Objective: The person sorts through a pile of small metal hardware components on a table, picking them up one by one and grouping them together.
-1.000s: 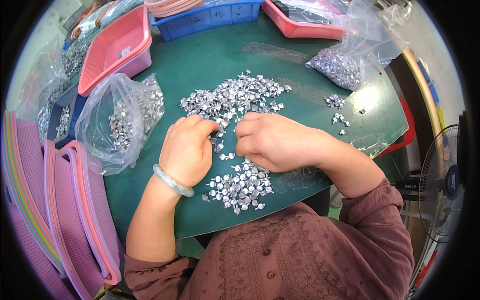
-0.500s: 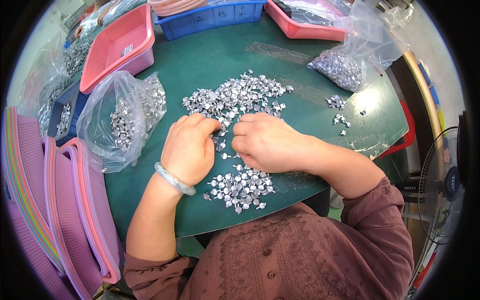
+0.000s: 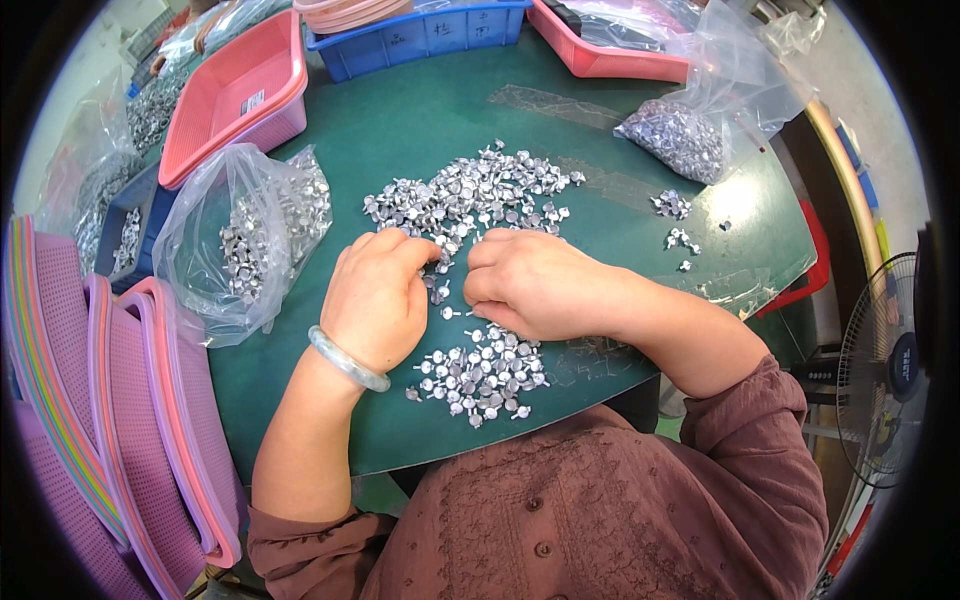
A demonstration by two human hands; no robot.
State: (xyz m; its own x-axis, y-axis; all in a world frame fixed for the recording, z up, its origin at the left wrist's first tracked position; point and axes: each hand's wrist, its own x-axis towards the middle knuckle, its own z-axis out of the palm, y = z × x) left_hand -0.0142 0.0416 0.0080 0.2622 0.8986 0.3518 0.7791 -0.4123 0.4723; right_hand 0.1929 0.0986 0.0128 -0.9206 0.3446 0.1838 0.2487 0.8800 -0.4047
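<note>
A large heap of small silver metal pieces with round flat heads and short stems lies on the green tabletop. A second, smaller heap of the same pieces is spread nearer my body. My left hand, with a pale bangle at the wrist, rests at the near left side of the large heap, fingers curled beside a few loose pieces. Opposite it, my right hand is closed, knuckles up, between the two heaps. Its fingertips are hidden beneath the hand, and whatever either hand pinches does not show.
An open clear bag of metal pieces sits left, by stacked purple baskets. A pink basket, a blue bin and another pink tray line the far side. At right are another filled bag, small clusters and a fan.
My right hand has shifted very slightly, uncovering a little more of the near heap's top. The left hand stays almost still, and the heaps look much the same.
</note>
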